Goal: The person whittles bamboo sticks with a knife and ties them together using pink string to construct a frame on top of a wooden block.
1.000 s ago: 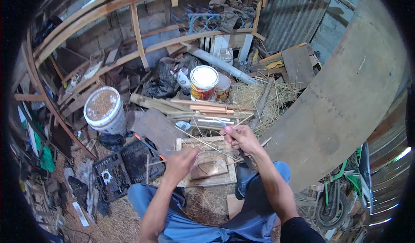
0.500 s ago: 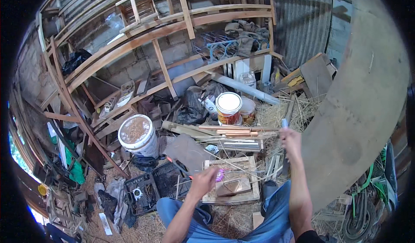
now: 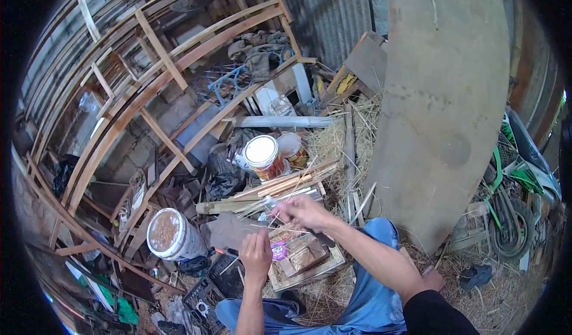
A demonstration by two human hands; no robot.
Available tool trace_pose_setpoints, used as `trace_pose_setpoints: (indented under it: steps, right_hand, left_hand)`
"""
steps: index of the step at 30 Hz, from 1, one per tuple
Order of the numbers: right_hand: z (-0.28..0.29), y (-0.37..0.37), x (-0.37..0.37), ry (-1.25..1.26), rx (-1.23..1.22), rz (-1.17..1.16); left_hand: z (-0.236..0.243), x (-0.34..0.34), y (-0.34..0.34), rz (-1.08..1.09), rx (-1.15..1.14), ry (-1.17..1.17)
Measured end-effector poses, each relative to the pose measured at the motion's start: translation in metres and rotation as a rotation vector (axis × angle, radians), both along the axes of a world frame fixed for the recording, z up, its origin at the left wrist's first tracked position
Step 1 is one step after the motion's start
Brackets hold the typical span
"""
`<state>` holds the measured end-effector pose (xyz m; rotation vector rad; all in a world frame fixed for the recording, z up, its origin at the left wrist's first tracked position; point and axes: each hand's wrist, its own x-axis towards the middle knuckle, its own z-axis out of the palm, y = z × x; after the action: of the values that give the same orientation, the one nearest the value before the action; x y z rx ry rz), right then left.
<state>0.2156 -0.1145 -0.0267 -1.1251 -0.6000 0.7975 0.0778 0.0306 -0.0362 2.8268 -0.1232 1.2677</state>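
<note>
My left hand (image 3: 256,253) is closed, its fingertips pinched on what looks like a thin pale strip (image 3: 227,267) that slants past it. My right hand (image 3: 302,212) is wrapped round a knife (image 3: 323,238); a pale-blue handle end shows at its far side, the dark blade on its near side. The two hands are close together but apart, above a low wooden crate (image 3: 313,281). On the crate sit a wooden block (image 3: 305,261) and a round purple object (image 3: 279,250), just right of my left hand.
Beyond lie wood sticks (image 3: 280,186), two paint buckets (image 3: 261,153) and a white bucket of brown material (image 3: 168,235). A large board (image 3: 441,114) leans at right beside a green-and-white motorbike (image 3: 524,174). A black plastic crate (image 3: 225,275) lies near my left knee.
My right hand has swung left with the knife, from beside the board to near my left hand. My left hand has shifted slightly left. The view has turned right.
</note>
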Motion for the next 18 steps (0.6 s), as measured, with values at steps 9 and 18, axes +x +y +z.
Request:
trace_pose_setpoints:
  steps: [9,18]
  right_hand:
    - [-0.002,-0.059,0.078,0.06,0.078,-0.546]
    - [-0.014,0.033,-0.043,-0.063,-0.226,-0.014]
  left_hand:
    - [-0.047,-0.039,0.066,0.093,-0.314,-0.031]
    - [-0.059,-0.029,0.033,0.038,-0.608,0.026]
